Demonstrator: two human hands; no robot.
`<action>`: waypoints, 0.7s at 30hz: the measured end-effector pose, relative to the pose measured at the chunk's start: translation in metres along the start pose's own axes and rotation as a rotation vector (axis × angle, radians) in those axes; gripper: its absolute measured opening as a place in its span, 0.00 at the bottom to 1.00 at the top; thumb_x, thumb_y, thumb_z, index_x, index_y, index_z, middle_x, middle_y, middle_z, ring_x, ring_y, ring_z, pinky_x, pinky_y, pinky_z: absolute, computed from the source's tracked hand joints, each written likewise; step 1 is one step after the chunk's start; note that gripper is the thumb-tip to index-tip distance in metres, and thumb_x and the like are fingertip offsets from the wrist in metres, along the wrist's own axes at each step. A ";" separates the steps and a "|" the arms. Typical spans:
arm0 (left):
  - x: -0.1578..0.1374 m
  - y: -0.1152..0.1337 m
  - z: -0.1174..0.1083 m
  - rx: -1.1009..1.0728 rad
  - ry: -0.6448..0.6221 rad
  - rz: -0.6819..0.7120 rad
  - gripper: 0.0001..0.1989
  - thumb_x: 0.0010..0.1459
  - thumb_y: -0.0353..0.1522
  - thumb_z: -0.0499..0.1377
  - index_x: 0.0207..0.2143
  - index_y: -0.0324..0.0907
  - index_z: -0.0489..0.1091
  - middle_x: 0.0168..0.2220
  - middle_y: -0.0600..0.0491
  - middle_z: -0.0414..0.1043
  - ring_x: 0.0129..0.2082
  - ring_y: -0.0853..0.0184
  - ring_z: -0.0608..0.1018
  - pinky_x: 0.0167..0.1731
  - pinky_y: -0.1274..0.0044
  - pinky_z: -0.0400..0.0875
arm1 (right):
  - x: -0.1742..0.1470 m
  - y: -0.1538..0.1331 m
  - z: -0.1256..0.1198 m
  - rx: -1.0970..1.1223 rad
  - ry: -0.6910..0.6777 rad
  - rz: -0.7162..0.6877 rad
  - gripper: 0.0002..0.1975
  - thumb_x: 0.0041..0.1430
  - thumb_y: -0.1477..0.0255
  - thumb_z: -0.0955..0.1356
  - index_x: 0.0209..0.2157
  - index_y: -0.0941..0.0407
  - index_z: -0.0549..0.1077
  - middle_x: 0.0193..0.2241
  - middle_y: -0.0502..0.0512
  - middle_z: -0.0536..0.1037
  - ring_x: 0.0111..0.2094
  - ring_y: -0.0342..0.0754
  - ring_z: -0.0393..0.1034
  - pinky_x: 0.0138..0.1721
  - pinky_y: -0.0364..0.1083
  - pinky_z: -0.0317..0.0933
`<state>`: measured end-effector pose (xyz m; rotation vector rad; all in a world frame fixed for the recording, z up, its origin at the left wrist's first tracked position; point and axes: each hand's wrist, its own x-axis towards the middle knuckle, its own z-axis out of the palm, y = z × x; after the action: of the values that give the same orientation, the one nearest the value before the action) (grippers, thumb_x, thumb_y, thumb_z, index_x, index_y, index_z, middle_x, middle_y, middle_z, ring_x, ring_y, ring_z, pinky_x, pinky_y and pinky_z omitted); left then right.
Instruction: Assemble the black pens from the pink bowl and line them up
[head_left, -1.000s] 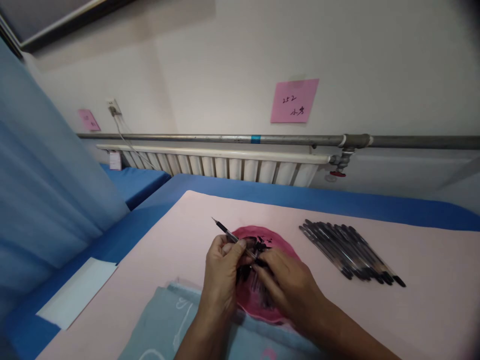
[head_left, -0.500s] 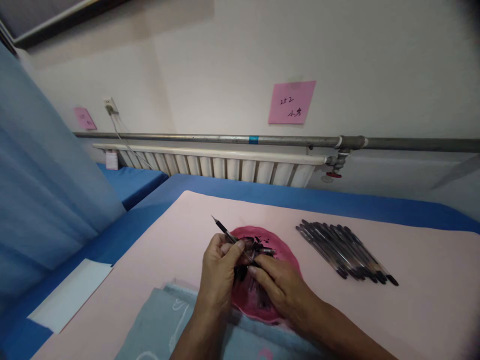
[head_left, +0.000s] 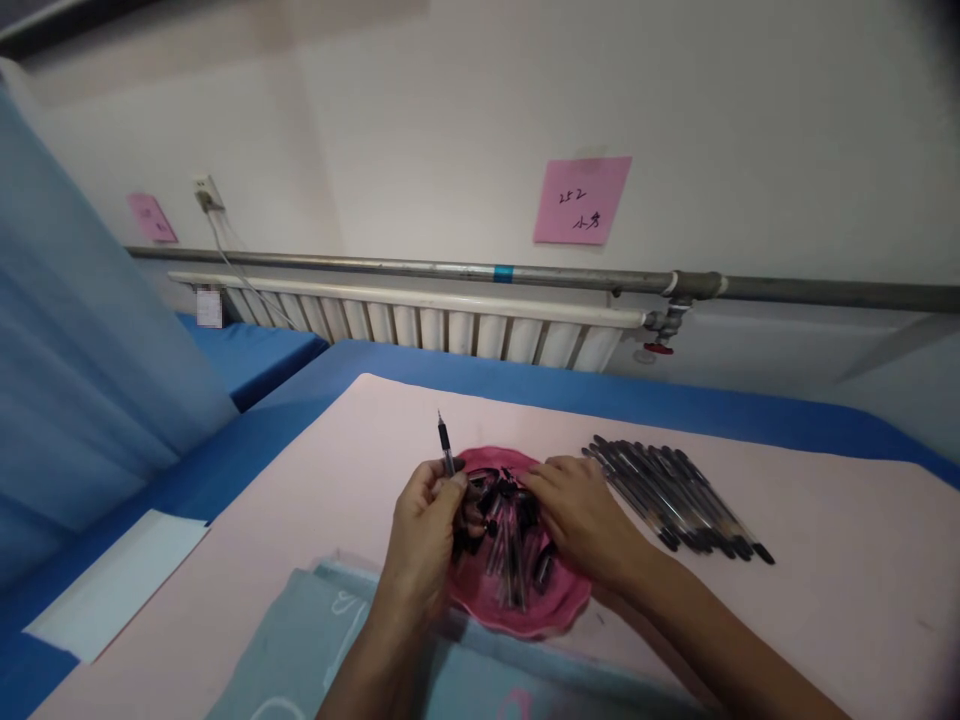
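My left hand (head_left: 426, 520) is closed around an uncapped pen (head_left: 445, 440), whose metal tip points up and away from me. Under both hands lies a pink wavy-edged plate (head_left: 525, 628) full of loose pen parts. Clear thin tubes (head_left: 511, 560) are bunched in its middle, with small black pieces (head_left: 499, 490) around and behind them. My right hand (head_left: 581, 510) reaches palm down over the plate's right side, its fingers stretched toward the black pieces. No object shows in it, though its fingertips are partly hidden. To its right, several capped pens (head_left: 675, 495) lie side by side.
A pink sheet (head_left: 315, 480) covers the blue table (head_left: 450, 362). Near me lies a grey-blue cloth (head_left: 300, 620); a white paper (head_left: 120, 580) is at the left. Behind stand a radiator (head_left: 435, 325) and a pipe (head_left: 390, 264). A blue curtain (head_left: 97, 350) hangs at left.
My right hand has let go of the pen and moved right and back over the plate. The pen in my left hand now stands more upright. The view has shifted slightly.
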<state>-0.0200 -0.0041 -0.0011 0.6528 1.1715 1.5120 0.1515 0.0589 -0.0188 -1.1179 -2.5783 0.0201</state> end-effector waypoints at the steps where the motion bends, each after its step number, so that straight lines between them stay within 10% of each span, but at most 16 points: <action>1: 0.000 0.000 0.000 0.004 -0.002 -0.004 0.09 0.51 0.35 0.59 0.34 0.40 0.66 0.24 0.59 0.68 0.18 0.77 0.68 0.20 0.83 0.65 | 0.000 -0.002 0.001 -0.026 -0.034 -0.007 0.11 0.54 0.79 0.63 0.35 0.56 0.74 0.34 0.58 0.77 0.39 0.54 0.64 0.41 0.53 0.49; 7: -0.002 0.001 0.000 0.004 -0.020 -0.018 0.10 0.49 0.35 0.60 0.33 0.39 0.66 0.21 0.59 0.67 0.17 0.76 0.68 0.19 0.83 0.64 | -0.002 0.002 -0.003 0.051 -0.057 -0.008 0.13 0.53 0.84 0.60 0.20 0.57 0.69 0.21 0.51 0.72 0.27 0.46 0.61 0.38 0.48 0.48; 21: -0.005 0.006 0.005 0.014 -0.032 -0.048 0.08 0.49 0.34 0.60 0.31 0.39 0.67 0.20 0.59 0.66 0.17 0.76 0.67 0.19 0.83 0.63 | -0.002 0.002 -0.006 -0.080 0.016 -0.012 0.09 0.51 0.82 0.64 0.27 0.57 0.75 0.41 0.58 0.76 0.45 0.54 0.62 0.44 0.53 0.50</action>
<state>-0.0169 -0.0064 0.0075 0.6512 1.1669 1.4493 0.1559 0.0581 -0.0145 -1.1263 -2.5925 -0.0954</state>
